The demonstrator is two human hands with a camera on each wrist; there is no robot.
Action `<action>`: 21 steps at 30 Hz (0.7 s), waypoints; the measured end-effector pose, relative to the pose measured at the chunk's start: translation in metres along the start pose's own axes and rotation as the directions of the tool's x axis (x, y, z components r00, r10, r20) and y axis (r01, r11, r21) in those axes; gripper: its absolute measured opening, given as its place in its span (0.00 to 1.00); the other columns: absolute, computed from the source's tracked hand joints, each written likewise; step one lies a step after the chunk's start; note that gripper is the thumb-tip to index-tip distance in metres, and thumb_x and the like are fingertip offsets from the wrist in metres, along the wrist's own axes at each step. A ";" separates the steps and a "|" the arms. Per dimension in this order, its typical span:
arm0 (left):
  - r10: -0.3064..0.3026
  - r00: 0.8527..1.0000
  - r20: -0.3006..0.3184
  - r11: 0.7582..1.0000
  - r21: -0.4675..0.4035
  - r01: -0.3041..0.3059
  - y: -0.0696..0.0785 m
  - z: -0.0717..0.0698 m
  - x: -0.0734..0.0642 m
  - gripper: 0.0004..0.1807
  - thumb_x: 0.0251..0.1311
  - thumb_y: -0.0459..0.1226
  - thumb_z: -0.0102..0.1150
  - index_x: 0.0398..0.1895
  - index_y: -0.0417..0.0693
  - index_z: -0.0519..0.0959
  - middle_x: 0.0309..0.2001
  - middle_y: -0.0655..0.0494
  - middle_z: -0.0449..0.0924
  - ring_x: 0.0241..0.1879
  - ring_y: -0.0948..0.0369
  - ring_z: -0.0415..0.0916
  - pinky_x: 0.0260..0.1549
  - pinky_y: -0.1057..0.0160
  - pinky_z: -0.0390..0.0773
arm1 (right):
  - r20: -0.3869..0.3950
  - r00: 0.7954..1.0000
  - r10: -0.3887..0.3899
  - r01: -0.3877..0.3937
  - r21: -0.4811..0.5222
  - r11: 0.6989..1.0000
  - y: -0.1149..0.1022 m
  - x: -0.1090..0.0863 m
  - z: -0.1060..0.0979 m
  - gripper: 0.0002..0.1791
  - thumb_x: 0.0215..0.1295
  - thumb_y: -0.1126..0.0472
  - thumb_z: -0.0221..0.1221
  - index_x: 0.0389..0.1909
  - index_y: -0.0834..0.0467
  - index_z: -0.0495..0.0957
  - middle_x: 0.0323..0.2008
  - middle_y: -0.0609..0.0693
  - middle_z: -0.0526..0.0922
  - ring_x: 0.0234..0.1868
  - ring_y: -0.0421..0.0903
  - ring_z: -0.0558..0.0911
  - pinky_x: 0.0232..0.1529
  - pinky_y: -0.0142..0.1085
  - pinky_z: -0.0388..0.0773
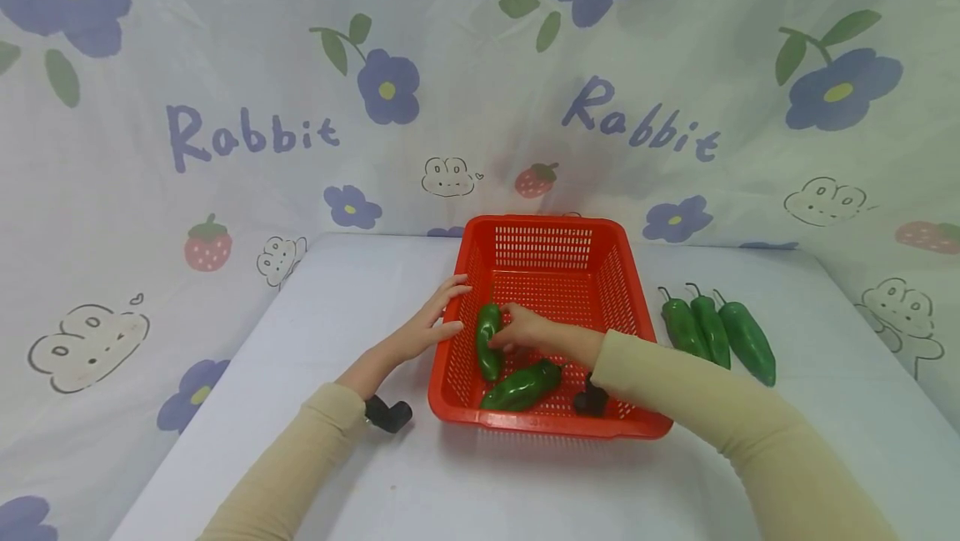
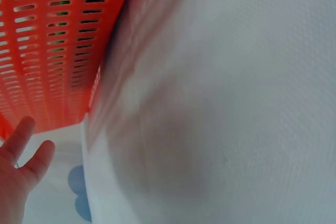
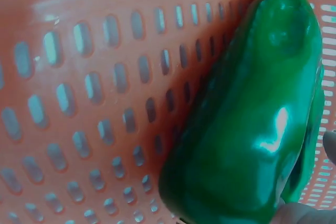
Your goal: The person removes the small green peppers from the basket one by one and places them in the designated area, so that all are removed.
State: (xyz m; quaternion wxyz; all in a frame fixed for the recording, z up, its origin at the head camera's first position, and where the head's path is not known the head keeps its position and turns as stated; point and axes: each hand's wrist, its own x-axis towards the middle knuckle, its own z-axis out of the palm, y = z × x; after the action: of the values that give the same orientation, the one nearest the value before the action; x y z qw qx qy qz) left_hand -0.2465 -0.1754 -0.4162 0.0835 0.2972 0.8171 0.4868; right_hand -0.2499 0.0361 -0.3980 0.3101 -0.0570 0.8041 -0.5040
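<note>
My right hand [image 1: 528,331] reaches into the red plastic basket [image 1: 551,423] and holds a green pepper [image 1: 489,353] between thumb and fingers, beside the left wall. Closer to the front wall lies a second green pepper [image 1: 522,387], which fills much of the right wrist view. There the held pepper [image 3: 307,161] is mostly hidden behind it, with fingertips at the frame edge. My left hand [image 1: 420,328] is at the basket's left rim, its fingers spread and nothing held; the left wrist view has its fingers beside the slotted outer wall.
To the right of the basket, three green peppers [image 1: 712,333] with stems lie side by side on the white table [image 1: 315,458]. A printed cloth [image 1: 465,74] hangs behind the table. Black wrist devices [image 1: 388,416] show below both forearms.
</note>
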 end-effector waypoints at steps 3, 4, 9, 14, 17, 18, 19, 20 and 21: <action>0.003 1.000 0.001 1.000 -0.007 -0.003 0.000 0.000 0.000 0.32 0.58 0.38 0.48 0.66 0.42 0.54 0.71 0.54 0.39 0.70 0.50 0.41 0.58 0.45 0.63 | 0.000 1.000 0.014 -0.014 0.018 1.000 0.000 0.001 0.000 0.38 0.55 0.65 0.61 0.65 0.64 0.52 0.43 0.61 0.77 0.36 0.51 0.82 0.40 0.43 0.80; 0.004 1.000 0.002 1.000 -0.010 -0.004 0.000 0.000 0.000 0.32 0.58 0.38 0.48 0.66 0.42 0.54 0.71 0.54 0.39 0.70 0.50 0.41 0.58 0.44 0.63 | 0.002 1.000 0.020 -0.020 0.022 1.000 0.000 0.001 0.000 0.38 0.55 0.64 0.61 0.64 0.64 0.53 0.42 0.60 0.77 0.35 0.51 0.82 0.39 0.44 0.80; 0.013 1.000 0.004 1.000 -0.012 -0.013 0.001 0.000 0.000 0.31 0.58 0.38 0.47 0.65 0.40 0.54 0.71 0.53 0.39 0.70 0.50 0.41 0.58 0.43 0.62 | 0.042 0.999 0.033 -0.035 0.057 0.998 0.000 0.001 0.001 0.38 0.56 0.63 0.60 0.64 0.62 0.52 0.40 0.60 0.78 0.33 0.53 0.83 0.36 0.45 0.81; 0.019 1.000 0.001 1.000 -0.009 -0.019 0.001 0.000 0.000 0.31 0.58 0.36 0.47 0.65 0.40 0.54 0.71 0.50 0.39 0.69 0.48 0.41 0.58 0.42 0.62 | 0.056 0.998 0.025 -0.031 0.103 0.994 -0.001 0.001 0.004 0.40 0.56 0.63 0.60 0.66 0.61 0.49 0.38 0.61 0.79 0.31 0.55 0.83 0.34 0.46 0.81; 0.008 1.000 0.007 1.000 -0.009 -0.008 0.013 0.000 -0.002 0.31 0.57 0.34 0.47 0.65 0.38 0.54 0.71 0.45 0.38 0.69 0.45 0.40 0.58 0.39 0.59 | 0.056 0.998 0.017 -0.024 0.127 0.992 -0.001 0.001 0.005 0.41 0.56 0.63 0.61 0.66 0.60 0.48 0.38 0.61 0.79 0.31 0.54 0.84 0.35 0.46 0.81; 0.009 1.000 0.004 1.000 -0.006 -0.009 0.014 0.000 -0.003 0.31 0.57 0.34 0.47 0.65 0.39 0.54 0.71 0.46 0.38 0.69 0.46 0.40 0.59 0.39 0.58 | 0.058 0.998 0.014 -0.022 0.132 0.991 -0.001 0.001 0.005 0.41 0.56 0.63 0.61 0.66 0.59 0.49 0.39 0.60 0.79 0.31 0.54 0.84 0.35 0.46 0.81; 0.011 1.000 0.003 1.000 -0.008 -0.011 0.014 0.000 -0.002 0.31 0.58 0.34 0.47 0.65 0.39 0.54 0.71 0.45 0.38 0.69 0.45 0.40 0.59 0.38 0.57 | 0.061 0.998 0.014 -0.022 0.136 0.990 -0.002 0.000 0.006 0.41 0.56 0.63 0.61 0.67 0.59 0.48 0.39 0.60 0.79 0.31 0.54 0.84 0.36 0.46 0.81; 0.010 1.000 0.004 1.000 -0.009 -0.009 0.014 0.000 -0.002 0.31 0.58 0.35 0.47 0.65 0.39 0.54 0.71 0.46 0.39 0.69 0.46 0.40 0.59 0.38 0.57 | 0.064 0.998 0.013 -0.022 0.145 0.989 -0.002 -0.001 0.006 0.41 0.56 0.63 0.61 0.67 0.58 0.48 0.40 0.61 0.79 0.32 0.54 0.84 0.36 0.46 0.81; 0.011 1.000 0.004 1.000 -0.012 -0.011 0.013 0.000 -0.002 0.31 0.57 0.36 0.48 0.64 0.40 0.55 0.71 0.46 0.39 0.69 0.46 0.40 0.59 0.38 0.57 | 0.069 0.998 0.009 -0.019 0.152 0.988 -0.002 -0.001 0.006 0.41 0.56 0.63 0.61 0.67 0.58 0.48 0.41 0.61 0.79 0.32 0.55 0.84 0.36 0.47 0.81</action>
State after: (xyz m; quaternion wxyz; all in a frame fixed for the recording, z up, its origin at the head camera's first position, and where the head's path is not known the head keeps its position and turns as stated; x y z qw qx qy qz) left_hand -0.2398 -0.1725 -0.4059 0.0841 0.3021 0.8123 0.4917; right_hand -0.2461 0.0308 -0.3979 0.3443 -0.0445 0.7526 -0.5595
